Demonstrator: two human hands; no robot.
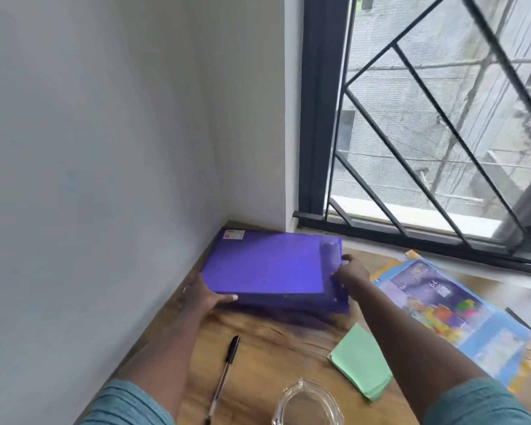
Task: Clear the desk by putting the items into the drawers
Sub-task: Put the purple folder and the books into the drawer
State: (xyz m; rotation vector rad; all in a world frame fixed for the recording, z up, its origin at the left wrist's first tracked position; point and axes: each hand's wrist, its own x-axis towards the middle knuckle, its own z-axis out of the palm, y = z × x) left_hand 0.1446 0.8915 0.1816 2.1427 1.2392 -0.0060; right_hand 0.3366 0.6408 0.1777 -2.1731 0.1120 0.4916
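Purple box (pixel 267 265): position and hold to be entered? (Obs. 1)

Noted at the far left corner of the worktop (pixel 273 338), close against the wall (pixel 105 148) and just left of the window (pixel 442 118). It is gripped at two sides. The left hand (pixel 203 297) is clamped on the near left corner, thumb laid on top, the other fingers hidden beneath. The right hand (pixel 350 274) is closed round the right edge. The near edge appears raised off the wood, a shadow being seen under it; whether the far edge is clear cannot be told. (Obs. 2)

Progress to be judged? (Obs. 1)

An early stage is judged. No drawer is in view, and nothing can be seen to have been stowed. At least four more items are counted on the worktop:
- a pen (pixel 226 372), near and left of centre
- a green paper pad (pixel 362 363) to its right
- a clear plastic container (pixel 307 403) at the near edge, partly cut off
- a blue picture folder (pixel 442 308) at the right, beside the window (Obs. 2)

Step in hand? (Obs. 1)

Pick-up of the box is taken to be under way. Carrying it to a drawer and clearing the other items are left to be done. (Obs. 2)
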